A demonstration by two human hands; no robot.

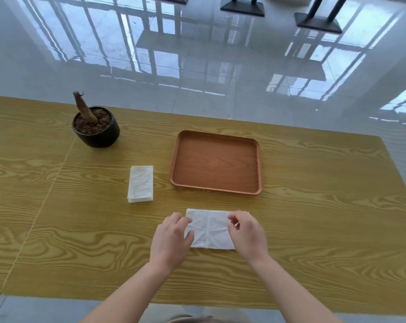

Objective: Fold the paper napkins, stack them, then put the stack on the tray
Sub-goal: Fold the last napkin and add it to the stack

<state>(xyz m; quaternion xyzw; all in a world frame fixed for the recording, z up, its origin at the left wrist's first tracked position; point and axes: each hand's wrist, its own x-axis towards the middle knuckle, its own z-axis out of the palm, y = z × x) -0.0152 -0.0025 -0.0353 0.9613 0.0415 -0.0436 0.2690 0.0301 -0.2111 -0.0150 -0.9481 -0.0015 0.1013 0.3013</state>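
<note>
A white paper napkin [210, 229] lies flat on the wooden table [313, 217] in front of me, folded into a wide rectangle with a crease down its middle. My left hand [170, 241] rests on its left edge, fingers curled onto the paper. My right hand [247, 234] covers its right end, thumb and fingers pinching the edge. A small stack of folded white napkins [140, 184] sits apart to the upper left. The brown wooden tray [217, 137] lies bare beyond the napkin, to the right of the stack.
A black pot with soil and a cut stump [95, 127] stands at the back left of the table. Beyond the table's far edge is a glossy tiled floor with black table bases [318, 22].
</note>
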